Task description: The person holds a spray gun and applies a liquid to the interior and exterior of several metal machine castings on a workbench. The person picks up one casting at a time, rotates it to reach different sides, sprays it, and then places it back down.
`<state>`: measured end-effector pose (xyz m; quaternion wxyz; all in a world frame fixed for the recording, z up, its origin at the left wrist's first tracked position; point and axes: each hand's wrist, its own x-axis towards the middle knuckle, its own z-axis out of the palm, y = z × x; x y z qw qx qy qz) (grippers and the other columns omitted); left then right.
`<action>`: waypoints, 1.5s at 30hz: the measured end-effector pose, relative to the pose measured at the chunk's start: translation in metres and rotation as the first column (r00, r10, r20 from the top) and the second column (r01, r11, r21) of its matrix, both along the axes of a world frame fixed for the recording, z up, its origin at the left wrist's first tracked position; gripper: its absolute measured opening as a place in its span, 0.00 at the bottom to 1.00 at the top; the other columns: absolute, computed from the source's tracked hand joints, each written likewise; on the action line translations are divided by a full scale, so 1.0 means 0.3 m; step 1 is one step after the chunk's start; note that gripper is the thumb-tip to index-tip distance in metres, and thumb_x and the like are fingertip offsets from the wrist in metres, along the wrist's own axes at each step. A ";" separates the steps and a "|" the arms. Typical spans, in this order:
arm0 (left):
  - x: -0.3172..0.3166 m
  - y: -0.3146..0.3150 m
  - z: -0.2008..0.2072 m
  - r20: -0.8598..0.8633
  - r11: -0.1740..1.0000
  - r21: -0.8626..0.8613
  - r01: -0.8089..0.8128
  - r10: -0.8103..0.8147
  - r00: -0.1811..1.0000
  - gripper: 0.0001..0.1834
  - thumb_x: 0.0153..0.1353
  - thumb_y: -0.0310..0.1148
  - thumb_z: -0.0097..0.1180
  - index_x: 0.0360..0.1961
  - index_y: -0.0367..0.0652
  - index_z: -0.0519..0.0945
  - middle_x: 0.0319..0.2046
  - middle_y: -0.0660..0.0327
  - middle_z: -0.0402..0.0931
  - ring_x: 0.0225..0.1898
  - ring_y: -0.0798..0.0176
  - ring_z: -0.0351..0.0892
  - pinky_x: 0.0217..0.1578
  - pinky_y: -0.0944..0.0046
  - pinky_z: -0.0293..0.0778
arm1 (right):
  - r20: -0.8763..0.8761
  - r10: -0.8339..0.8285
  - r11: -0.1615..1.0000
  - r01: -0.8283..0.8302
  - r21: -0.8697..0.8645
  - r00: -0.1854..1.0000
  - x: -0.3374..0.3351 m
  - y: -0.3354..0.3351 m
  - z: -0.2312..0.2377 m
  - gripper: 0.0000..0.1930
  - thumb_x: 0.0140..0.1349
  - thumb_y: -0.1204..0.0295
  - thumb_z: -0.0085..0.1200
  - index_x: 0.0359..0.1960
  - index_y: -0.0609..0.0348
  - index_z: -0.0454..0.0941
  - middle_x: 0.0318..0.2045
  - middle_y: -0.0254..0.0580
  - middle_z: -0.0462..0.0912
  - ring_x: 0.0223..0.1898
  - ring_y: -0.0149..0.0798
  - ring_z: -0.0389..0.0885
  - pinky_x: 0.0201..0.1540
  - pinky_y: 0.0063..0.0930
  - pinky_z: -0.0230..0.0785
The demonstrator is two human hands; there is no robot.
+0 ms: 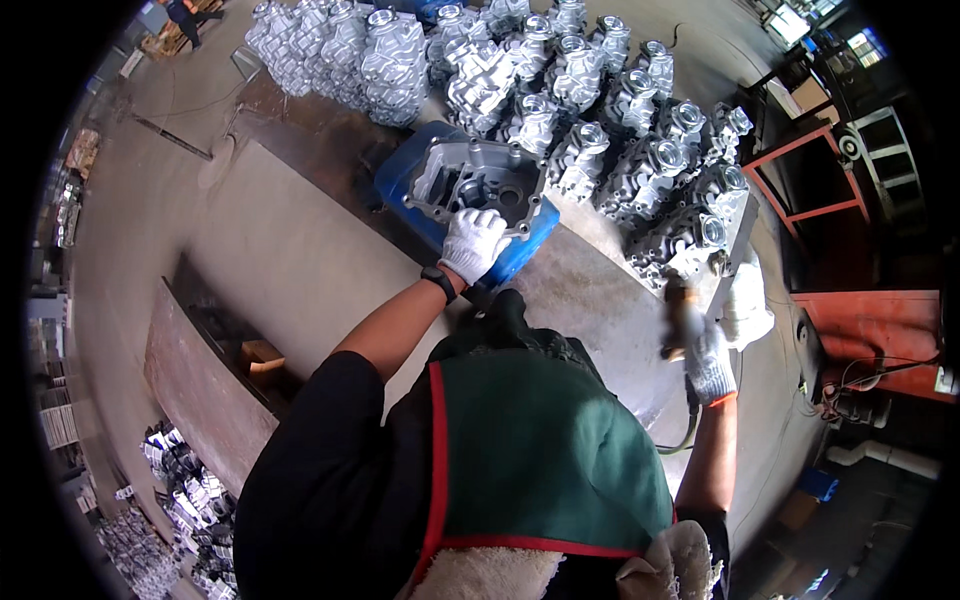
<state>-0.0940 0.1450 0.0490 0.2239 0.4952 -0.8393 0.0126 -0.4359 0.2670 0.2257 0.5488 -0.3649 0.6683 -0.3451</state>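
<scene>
An open cast-metal housing (482, 185), silver-grey with bolt holes round its rim, rests tilted on a blue block (408, 178) in front of me. My left hand (476, 240), in a white knit glove, is closed over the near rim of the housing. Off to the right, my gloved right hand (711, 365) is wrapped round a hand-held power tool (681, 318), brown and dark and smeared by motion. A dark hose (690, 425) runs down beside my wrist. The tool is apart from the housing, and its exact kind cannot be made out.
Rows of similar silver castings (575, 75) stand along the far side of the metal workbench (590, 290). A white cloth-like bundle (748, 305) lies beyond my right hand. Red metal frames (810, 175) stand at right. Another person (186, 18) is far off, upper left.
</scene>
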 end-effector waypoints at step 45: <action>0.206 -0.622 0.151 0.393 0.816 0.574 -0.069 -0.200 0.898 0.22 0.48 0.53 0.55 0.33 0.46 0.83 0.35 0.51 0.80 0.39 0.47 0.78 0.41 0.52 0.73 | 0.382 -0.323 0.946 0.309 0.101 0.866 0.147 0.247 -0.244 0.32 0.63 0.45 0.42 0.49 0.66 0.71 0.35 0.44 0.79 0.32 0.38 0.79 0.36 0.33 0.73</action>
